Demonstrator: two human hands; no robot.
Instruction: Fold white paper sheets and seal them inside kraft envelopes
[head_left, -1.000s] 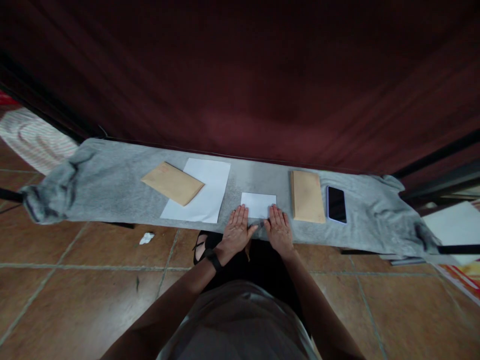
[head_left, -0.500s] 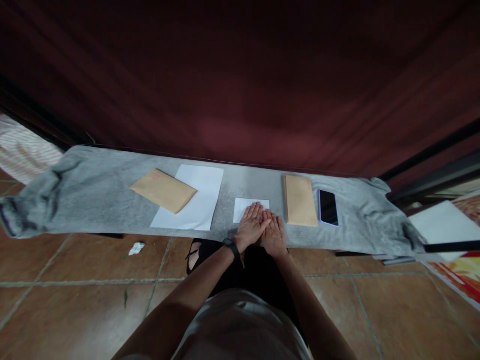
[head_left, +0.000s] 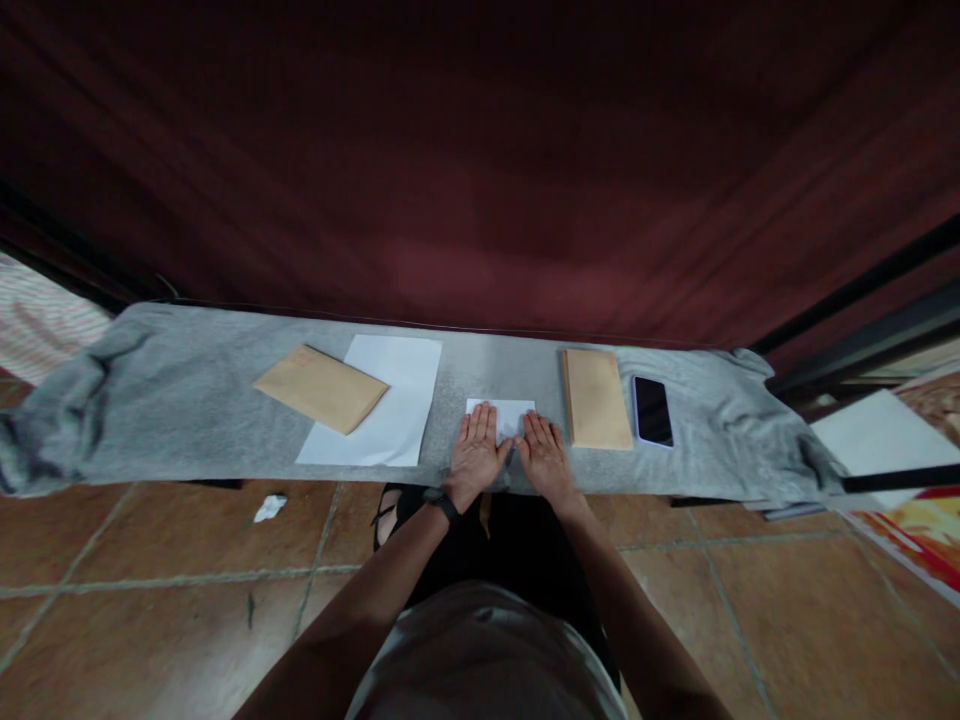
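A small white piece of paper (head_left: 510, 413), apparently folded, lies on the grey cloth in front of me. My left hand (head_left: 477, 450) rests flat across its left end, fingers stretched out. On its right end lies my right hand (head_left: 544, 452), also flat with straight fingers. The thumbs point toward each other, close together, and the paper's middle shows between the hands. Both palms hide the near part of the paper. To the right of my right hand is a stack of brown envelopes (head_left: 598, 400).
A narrow surface is draped with grey cloth (head_left: 187, 390). On the left, a brown envelope (head_left: 322, 388) overlaps a large white sheet (head_left: 405, 400). A phone (head_left: 653, 411) lies at the right. Dark red fabric (head_left: 480, 180) rises behind. Crumpled white tissue (head_left: 269, 508) is on the tiled floor.
My hands were close together at the paper's right part, thumb over the other hand. Now they are apart: the left has slid to the left end, the right stays near the right end.
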